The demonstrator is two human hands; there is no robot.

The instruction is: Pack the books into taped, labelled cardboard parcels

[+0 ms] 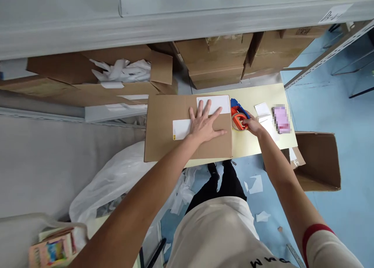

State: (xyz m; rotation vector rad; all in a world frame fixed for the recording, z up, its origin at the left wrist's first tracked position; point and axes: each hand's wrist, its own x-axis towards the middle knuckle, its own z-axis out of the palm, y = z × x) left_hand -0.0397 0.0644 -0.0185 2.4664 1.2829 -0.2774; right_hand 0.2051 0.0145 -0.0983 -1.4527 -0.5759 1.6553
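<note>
A flat brown cardboard box [163, 143] lies on a small pale yellow table [257, 143]. Two white labels are stuck on its top, one at the far edge [219, 103] and one nearer the middle [180, 129]. My left hand [204, 123] rests flat on the box with fingers spread, partly over both labels. My right hand [253, 124] is closed on an orange and blue tape dispenser [237, 116] that sits on the table just right of the box.
White paper slips [262, 109] and a pink blurred item [281, 119] lie on the table's right end. An open carton [320, 162] stands on the blue floor at right. Shelves behind hold cartons [216, 61], one with white bags [122, 71]. A white plastic bag [108, 182] lies lower left.
</note>
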